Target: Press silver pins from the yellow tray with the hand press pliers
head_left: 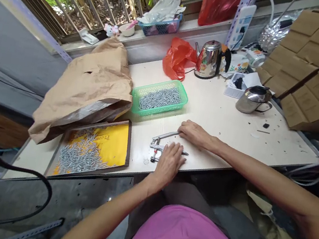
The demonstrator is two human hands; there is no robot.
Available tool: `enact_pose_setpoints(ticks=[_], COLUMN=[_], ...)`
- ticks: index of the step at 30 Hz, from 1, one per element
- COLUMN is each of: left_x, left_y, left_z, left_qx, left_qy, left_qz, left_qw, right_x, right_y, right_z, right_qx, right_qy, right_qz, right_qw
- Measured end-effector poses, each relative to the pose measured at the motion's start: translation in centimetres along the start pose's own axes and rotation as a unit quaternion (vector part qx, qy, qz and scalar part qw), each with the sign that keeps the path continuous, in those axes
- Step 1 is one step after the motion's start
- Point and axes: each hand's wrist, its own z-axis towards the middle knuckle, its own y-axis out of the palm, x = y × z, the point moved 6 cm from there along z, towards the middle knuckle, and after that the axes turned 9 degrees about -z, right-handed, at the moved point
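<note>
A grey metal plier-like hand tool (154, 144) with two long handles, a spring and a small red part lies on the white table near its front edge. My left hand (168, 162) lies over the lower handle, fingers close together and holding it against the table. Curled at the end of the raised upper handle are the fingers of my right hand (194, 134). Beyond the tool stands a green plastic basket (154, 113) with many small silvery metal pins (161, 98). More such pins (79, 157) are heaped in a shallow dark-rimmed tray (130, 143) with a yellow bottom.
A large brown paper bag (92, 79) lies at the left behind the tray. Toward the back are a red plastic bag (177, 59) and a steel kettle (208, 60). A steel pot (252, 100) stands at the right, beside stacked cardboard boxes (314, 72).
</note>
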Motion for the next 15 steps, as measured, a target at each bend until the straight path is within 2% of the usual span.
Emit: enact_pose_setpoints(ticks=[4,6,7,10,12,14,15], left_x=[0.4,0.5,0.7,1.8,2.0,0.7,-0.8], left_y=[0.7,0.4,0.2,-0.7,-1.9,-4.1,-5.6], left_z=[-0.3,-0.3,-0.5,-2.4,-4.5,-6.8,-7.9], left_qx=[0.010,0.018,0.021,0.018,0.017,0.039,0.058], left_qy=[-0.015,-0.013,-0.006,0.040,0.068,0.045,0.008], left_qz=[-0.038,-0.052,-0.060,-0.089,-0.095,-0.062,-0.031], left_qw=[0.999,0.998,0.998,0.995,0.993,0.996,0.998], right_x=[-0.3,-2.1,-3.7,-9.6,-12.3,-13.5,-13.7], right_y=[-0.5,-1.1,-1.2,-0.8,0.0,0.8,1.1], right_z=[2.4,3.3,3.5,3.1,2.4,1.9,1.8], right_qx=[-0.009,-0.016,-0.019,-0.028,-0.035,-0.027,-0.018], right_qy=[0.040,0.029,-0.003,-0.168,-0.230,-0.255,-0.265], right_qz=[-0.052,-0.085,-0.091,-0.063,-0.055,-0.060,-0.061], right_qw=[0.998,0.996,0.996,0.983,0.971,0.965,0.962])
